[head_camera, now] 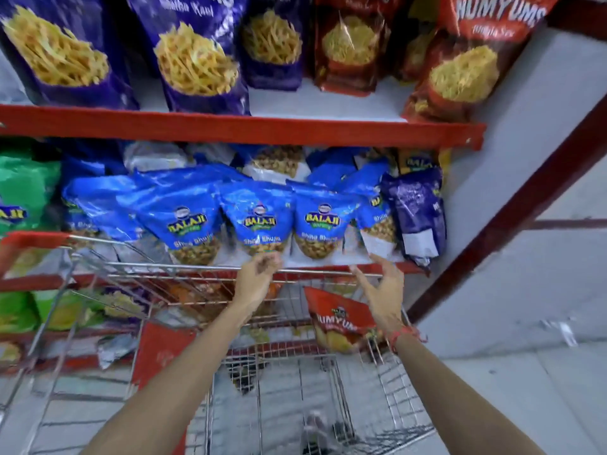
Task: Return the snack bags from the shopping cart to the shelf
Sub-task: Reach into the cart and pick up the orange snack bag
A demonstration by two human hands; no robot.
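A red snack bag (338, 318) leans upright in the wire shopping cart (184, 269), against its far right corner. Several blue snack bags (262, 221) stand in a row on the middle shelf (407, 267) just beyond the cart. My left hand (259, 274) hovers over the cart's far rim, right below a blue bag, fingers loosely curled and holding nothing. My right hand (381, 287) is spread open above the red bag, close to the shelf edge, with nothing in it.
The upper shelf (243, 126) carries tall purple bags (200, 54) and red bags (466, 64). A dark purple bag (417, 211) stands at the middle shelf's right end. Green bags (23, 188) sit at the left. A dark red slanted upright (512, 211) and grey wall lie to the right.
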